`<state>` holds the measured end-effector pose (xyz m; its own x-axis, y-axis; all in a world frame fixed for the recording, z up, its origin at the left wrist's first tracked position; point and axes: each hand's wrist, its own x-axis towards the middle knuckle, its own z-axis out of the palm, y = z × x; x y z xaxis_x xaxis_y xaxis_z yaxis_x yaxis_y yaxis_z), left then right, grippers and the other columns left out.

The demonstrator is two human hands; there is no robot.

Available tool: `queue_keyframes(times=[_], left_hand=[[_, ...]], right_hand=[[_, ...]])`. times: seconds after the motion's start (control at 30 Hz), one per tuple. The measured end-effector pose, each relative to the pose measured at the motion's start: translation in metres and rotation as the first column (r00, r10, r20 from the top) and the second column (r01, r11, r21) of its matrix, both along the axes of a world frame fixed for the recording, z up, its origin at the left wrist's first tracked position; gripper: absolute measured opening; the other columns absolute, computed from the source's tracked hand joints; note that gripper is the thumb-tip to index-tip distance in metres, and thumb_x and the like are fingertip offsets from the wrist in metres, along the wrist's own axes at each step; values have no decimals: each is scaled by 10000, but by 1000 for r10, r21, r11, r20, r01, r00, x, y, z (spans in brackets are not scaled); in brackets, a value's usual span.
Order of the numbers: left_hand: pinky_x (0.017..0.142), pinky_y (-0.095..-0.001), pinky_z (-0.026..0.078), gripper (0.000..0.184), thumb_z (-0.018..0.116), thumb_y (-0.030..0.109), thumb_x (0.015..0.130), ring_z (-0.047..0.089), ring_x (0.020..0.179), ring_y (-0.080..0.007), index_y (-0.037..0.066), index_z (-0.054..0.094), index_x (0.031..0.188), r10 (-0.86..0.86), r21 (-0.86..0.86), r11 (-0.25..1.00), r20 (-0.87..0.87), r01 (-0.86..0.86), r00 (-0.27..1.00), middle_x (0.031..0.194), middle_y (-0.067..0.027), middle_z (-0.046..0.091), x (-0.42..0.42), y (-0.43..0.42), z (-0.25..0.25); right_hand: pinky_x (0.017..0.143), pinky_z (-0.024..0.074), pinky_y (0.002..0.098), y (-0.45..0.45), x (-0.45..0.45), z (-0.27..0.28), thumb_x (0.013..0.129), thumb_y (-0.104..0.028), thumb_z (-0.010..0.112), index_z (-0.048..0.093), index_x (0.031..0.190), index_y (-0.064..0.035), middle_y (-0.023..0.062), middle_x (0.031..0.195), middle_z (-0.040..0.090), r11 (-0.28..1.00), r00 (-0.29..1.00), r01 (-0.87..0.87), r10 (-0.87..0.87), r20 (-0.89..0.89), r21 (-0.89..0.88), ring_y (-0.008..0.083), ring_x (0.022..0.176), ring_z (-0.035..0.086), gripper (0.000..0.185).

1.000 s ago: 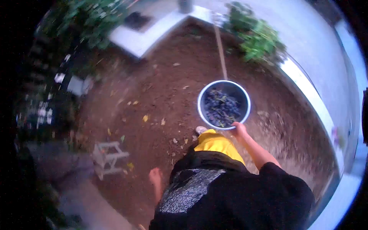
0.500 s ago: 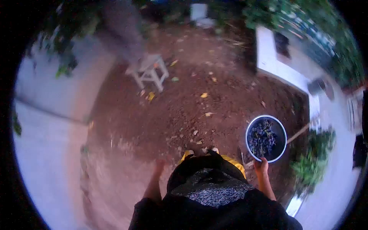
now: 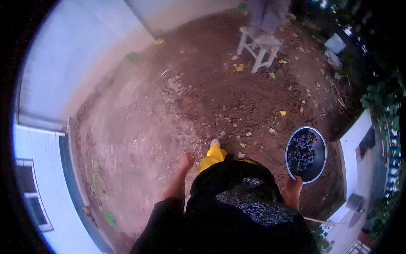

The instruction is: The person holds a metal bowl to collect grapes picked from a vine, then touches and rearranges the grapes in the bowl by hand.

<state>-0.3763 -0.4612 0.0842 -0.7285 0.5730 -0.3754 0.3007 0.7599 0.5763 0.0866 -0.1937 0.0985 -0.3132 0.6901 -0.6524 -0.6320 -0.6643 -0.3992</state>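
Note:
Gripped at its near rim by my right hand (image 3: 293,184), a round metal bowl (image 3: 314,171) hangs out to the right of my body. Dark purple grapes (image 3: 301,149) in bunches lie inside it, with bits of green stem showing. My fingers under the rim are partly hidden. On the other side, my left hand (image 3: 187,160) is held out over the bare soil with its fingers curled in, and nothing shows in it.
Ahead stands a small wooden stool (image 3: 263,40), with a person's clothed legs (image 3: 267,15) at it. A white ledge (image 3: 355,131) and a bucket (image 3: 355,202) are on the right. Walls (image 3: 84,51) line the left. Fallen leaves dot the soil (image 3: 169,106).
My view has turned left, so the stool and person now appear farther right and a white building shows at left. The bowl stays in my right hand; one yellow-trousered leg is forward.

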Motion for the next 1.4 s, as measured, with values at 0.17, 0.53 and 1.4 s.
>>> queue_keyframes(times=[0.17,0.53,1.4], left_hand=[[615,-344,448,180,518,175,688,584,679,-251,51,560,811,181,54,983,-61,-178,982,708,-137,591,41,-27,44],[691,-368,446,235,497,207,689,569,796,-310,59,572,856,323,-128,942,98,-310,941,800,-175,590,20,-61,22],[684,-356,444,209,599,223,655,574,779,-284,85,592,811,160,101,974,317,-202,935,786,-133,603,-79,14,-114]], right_hand=[[693,475,262,16,6,44,723,-129,434,521,939,18,92,925,567,914,921,-357,379,-92,192,169,841,536,276],[695,482,268,26,-29,55,731,-156,385,500,982,45,140,938,550,964,963,-266,266,43,4,218,858,540,341],[615,453,274,19,-78,55,715,-98,447,504,842,28,117,830,567,989,985,145,-140,103,-43,221,705,545,187]])
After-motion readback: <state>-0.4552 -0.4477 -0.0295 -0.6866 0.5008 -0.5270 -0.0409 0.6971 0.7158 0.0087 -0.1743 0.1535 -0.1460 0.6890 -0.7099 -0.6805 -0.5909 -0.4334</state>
